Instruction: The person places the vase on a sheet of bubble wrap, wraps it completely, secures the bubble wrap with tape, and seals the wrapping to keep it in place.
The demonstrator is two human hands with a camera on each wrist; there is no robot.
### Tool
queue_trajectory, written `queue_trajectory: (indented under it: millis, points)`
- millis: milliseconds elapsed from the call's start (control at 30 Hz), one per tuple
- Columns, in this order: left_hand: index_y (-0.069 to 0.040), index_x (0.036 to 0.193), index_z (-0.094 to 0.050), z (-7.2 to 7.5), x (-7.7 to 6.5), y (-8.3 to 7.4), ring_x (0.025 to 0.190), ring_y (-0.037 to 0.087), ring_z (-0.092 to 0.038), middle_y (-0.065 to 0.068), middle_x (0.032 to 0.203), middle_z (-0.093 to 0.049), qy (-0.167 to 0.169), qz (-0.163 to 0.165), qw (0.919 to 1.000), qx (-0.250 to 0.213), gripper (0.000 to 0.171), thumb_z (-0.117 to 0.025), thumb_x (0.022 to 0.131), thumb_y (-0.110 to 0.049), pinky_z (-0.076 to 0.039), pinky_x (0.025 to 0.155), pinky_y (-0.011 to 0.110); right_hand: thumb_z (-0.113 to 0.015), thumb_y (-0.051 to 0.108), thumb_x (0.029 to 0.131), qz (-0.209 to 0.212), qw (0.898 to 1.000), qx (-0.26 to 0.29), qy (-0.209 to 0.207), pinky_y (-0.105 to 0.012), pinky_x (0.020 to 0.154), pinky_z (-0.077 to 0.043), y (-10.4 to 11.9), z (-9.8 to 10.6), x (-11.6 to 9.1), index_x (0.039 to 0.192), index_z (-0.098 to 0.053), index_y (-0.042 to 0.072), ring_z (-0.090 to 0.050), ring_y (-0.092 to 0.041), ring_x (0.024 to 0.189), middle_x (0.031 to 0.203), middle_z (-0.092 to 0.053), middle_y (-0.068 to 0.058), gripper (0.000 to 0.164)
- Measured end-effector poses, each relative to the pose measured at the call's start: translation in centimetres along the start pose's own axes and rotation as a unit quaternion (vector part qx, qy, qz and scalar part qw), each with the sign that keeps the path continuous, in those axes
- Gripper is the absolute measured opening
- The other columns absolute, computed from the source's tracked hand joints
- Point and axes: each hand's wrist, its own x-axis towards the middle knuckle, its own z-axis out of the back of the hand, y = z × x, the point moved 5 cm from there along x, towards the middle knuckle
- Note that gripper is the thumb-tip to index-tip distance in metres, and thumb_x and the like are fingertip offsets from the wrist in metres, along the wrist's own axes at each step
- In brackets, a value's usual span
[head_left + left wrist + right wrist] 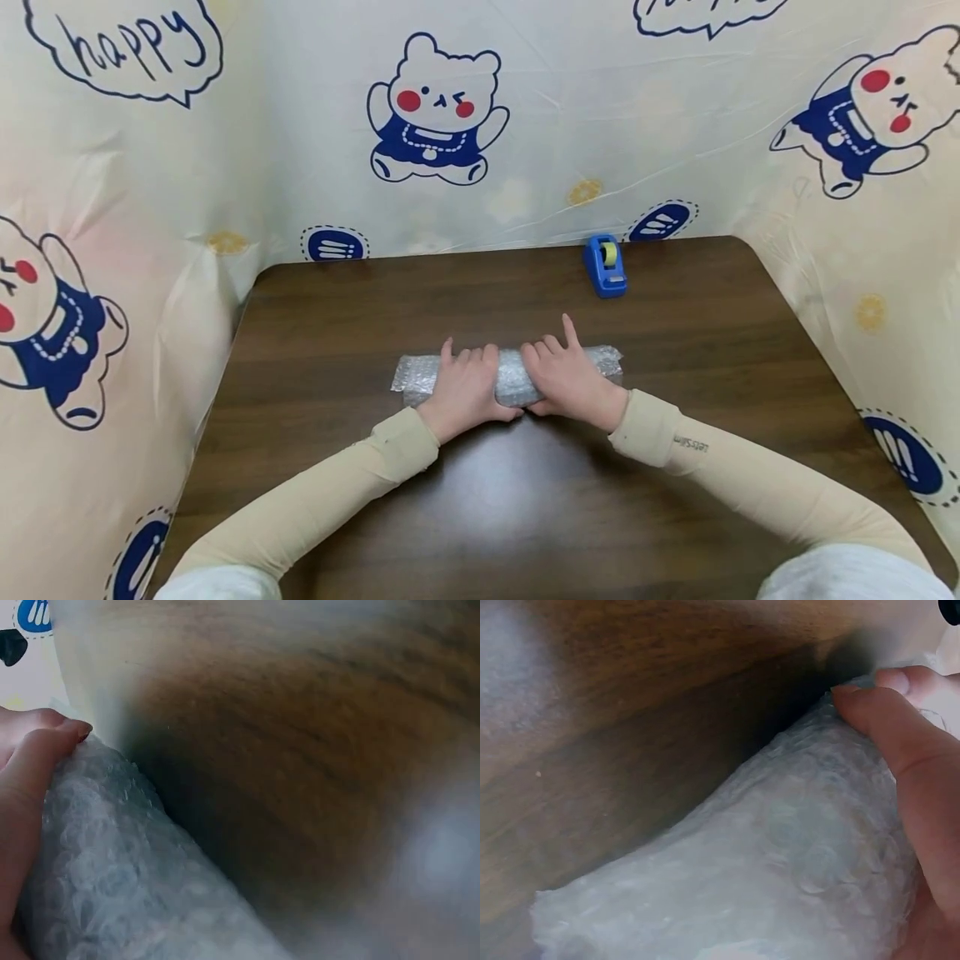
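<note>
A roll of clear bubble wrap [514,379] lies crosswise on the table, its ragged ends showing at both sides. My left hand [465,385] grips it left of the middle, thumb along the near side and fingers over the top. Just to the right, my right hand [573,377] holds it the same way, with one finger sticking out away from the roll. The two thumbs nearly meet at the near edge. In the left wrist view the bubble wrap [142,862] fills the lower left; in the right wrist view its bubbles [780,840] show close up. Whatever may be inside is hidden.
A blue tape dispenser [604,267] with a yellowish roll of tape stands near the back edge of the dark wooden table [337,308]. Behind and on both sides hangs a pale curtain [300,125] printed with cartoon bears.
</note>
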Motion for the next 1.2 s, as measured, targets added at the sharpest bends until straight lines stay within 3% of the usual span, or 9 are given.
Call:
queue_trajectory:
  millis: [200, 367, 467, 633, 800, 1200]
  points:
    - [-0.003, 0.100, -0.062, 0.0, -0.1, -0.1, 0.079, 0.027, -0.071, 0.006, 0.081, -0.065, -0.021, -0.002, 0.9997, 0.013, 0.082, -0.087, 0.061, -0.071, -0.043, 0.105, 0.065, -0.090, 0.059, 0.069, -0.009, 1.000, 0.002, 0.003, -0.075, 0.112, -0.029, 0.0, -0.1, -0.2, 0.122, -0.058, -0.002, -0.064, -0.038, 0.111, 0.110, -0.070, -0.017, 0.087]
    - [-0.002, 0.100, -0.064, 0.2, 0.0, -0.3, 0.077, 0.027, -0.071, 0.007, 0.083, -0.067, -0.042, -0.018, 0.9984, 0.033, 0.080, -0.084, 0.064, -0.071, -0.044, 0.104, 0.067, -0.085, 0.065, 0.075, -0.024, 0.999, 0.005, 0.038, -0.075, 0.115, -0.022, -0.4, -0.1, -0.4, 0.143, -0.051, -0.005, -0.059, -0.041, 0.126, 0.130, -0.066, -0.022, 0.104]
    - [-0.002, 0.102, -0.065, 0.1, -0.1, 0.0, 0.077, 0.026, -0.071, 0.007, 0.084, -0.068, -0.038, -0.020, 0.9983, 0.040, 0.083, -0.083, 0.064, -0.073, -0.043, 0.104, 0.068, -0.082, 0.067, 0.077, -0.022, 0.998, 0.015, 0.051, -0.076, 0.116, -0.021, -0.5, 0.3, -0.4, 0.151, -0.045, -0.005, -0.055, -0.042, 0.131, 0.137, -0.063, -0.023, 0.109]
    - [-0.001, 0.104, -0.065, -0.1, -0.1, 0.7, 0.076, 0.026, -0.071, 0.007, 0.083, -0.068, -0.030, -0.021, 0.9986, 0.037, 0.084, -0.082, 0.066, -0.074, -0.041, 0.105, 0.071, -0.081, 0.070, 0.075, -0.009, 0.998, 0.039, 0.045, -0.076, 0.115, -0.023, -1.2, 1.6, -0.5, 0.151, -0.046, -0.004, -0.053, -0.043, 0.134, 0.141, -0.060, -0.024, 0.112]
    - [-0.001, 0.106, -0.064, -0.1, -0.1, 1.9, 0.078, 0.027, -0.071, 0.008, 0.082, -0.069, -0.022, 0.001, 0.9989, 0.041, 0.086, -0.083, 0.066, -0.074, -0.038, 0.107, 0.072, -0.081, 0.069, 0.077, 0.000, 0.998, 0.032, 0.046, -0.075, 0.115, -0.025, -2.4, 2.1, -0.8, 0.149, -0.049, -0.003, -0.053, -0.043, 0.136, 0.143, -0.059, -0.022, 0.106]
    - [0.002, 0.108, -0.064, 0.0, 0.1, 2.8, 0.082, 0.029, -0.073, 0.011, 0.084, -0.071, -0.027, 0.006, 0.9986, 0.046, 0.088, -0.082, 0.067, -0.074, -0.036, 0.107, 0.074, -0.066, 0.057, 0.097, -0.007, 0.997, 0.070, 0.020, -0.072, 0.118, -0.021, -3.4, 2.7, -0.7, 0.150, -0.052, 0.002, -0.053, -0.038, 0.138, 0.146, -0.060, -0.018, 0.077]
